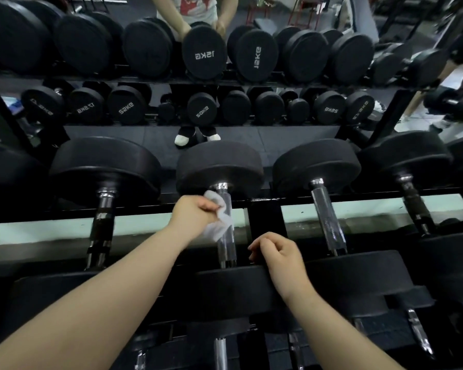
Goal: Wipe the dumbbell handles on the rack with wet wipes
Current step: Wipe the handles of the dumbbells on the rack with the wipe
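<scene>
Nearest the camera, both bare forearms reach over the front heads of the dumbbells on the rack (265, 209). The right hand (278, 256) rests loosely curled on the near rubber head (233, 287) of the middle dumbbell, holding nothing, and seems to be steadying it. Just beyond, the left hand (191, 213) is closed around a crumpled white wet wipe (219, 220), pressing it against the chrome handle (226, 236) of that same dumbbell, toward its far end.

That wipe is soft and limp, so it should wrap the bar easily; the bar itself is stiff, likely slick when damp, and its knurled stretch may snag the tissue. Such a dumbbell looks heavy and need not be lifted: gripping the wipe round the handle and sliding between the heads should do.

Neighbouring handles, one to the left (102, 222) and one to the right (329, 217), lie well apart, with bulky heads limiting reach at each end. Farther back a mirror (372, 210) reflects more dumbbells and the person's legs.
</scene>
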Demonstrator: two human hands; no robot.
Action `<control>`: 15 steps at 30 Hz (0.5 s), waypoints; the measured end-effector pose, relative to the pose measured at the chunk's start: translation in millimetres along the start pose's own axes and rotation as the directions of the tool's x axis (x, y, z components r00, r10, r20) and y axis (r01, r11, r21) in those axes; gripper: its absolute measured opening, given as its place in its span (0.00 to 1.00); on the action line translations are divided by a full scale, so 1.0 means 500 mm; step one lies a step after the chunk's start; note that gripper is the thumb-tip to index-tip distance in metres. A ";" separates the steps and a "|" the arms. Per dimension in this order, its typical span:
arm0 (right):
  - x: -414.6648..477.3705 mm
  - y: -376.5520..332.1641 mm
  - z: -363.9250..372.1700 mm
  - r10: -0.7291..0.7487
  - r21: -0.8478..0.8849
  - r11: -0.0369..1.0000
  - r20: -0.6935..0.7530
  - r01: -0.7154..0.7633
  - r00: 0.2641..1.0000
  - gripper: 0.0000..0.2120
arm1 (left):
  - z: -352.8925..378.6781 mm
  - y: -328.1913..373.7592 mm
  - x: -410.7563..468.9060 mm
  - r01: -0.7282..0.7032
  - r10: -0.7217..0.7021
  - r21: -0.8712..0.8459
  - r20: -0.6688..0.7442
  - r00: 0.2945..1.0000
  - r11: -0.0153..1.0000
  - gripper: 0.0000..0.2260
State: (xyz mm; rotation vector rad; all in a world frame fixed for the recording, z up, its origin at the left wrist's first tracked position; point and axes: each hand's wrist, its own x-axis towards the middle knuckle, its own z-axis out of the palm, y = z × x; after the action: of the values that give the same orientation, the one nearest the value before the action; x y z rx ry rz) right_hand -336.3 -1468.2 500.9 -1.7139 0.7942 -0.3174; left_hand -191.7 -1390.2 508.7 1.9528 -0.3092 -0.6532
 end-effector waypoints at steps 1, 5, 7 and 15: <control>-0.001 0.000 -0.001 0.001 0.002 1.000 -0.004 -0.001 1.000 0.17 | 0.002 -0.006 -0.003 0.011 -0.011 -0.018 0.003 1.000 1.000 0.11; -0.001 -0.004 -0.005 0.003 -0.009 1.000 0.008 -0.003 1.000 0.17 | 0.003 -0.016 -0.035 0.209 -0.189 -0.212 0.112 0.976 0.955 0.07; -0.003 -0.005 -0.006 0.000 -0.007 1.000 0.006 0.000 1.000 0.17 | 0.011 -0.015 -0.040 0.383 -0.320 -0.355 0.223 0.921 0.853 0.07; 0.002 0.001 -0.004 0.014 0.009 1.000 0.008 -0.014 1.000 0.17 | 0.019 0.014 0.015 0.435 -0.360 -0.585 0.247 0.900 0.685 0.11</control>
State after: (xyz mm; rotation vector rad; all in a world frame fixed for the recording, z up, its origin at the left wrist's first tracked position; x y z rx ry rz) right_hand -337.3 -1470.4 500.9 -1.6994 0.7971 -0.3042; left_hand -190.5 -1404.3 509.4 1.3231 0.2699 -1.0060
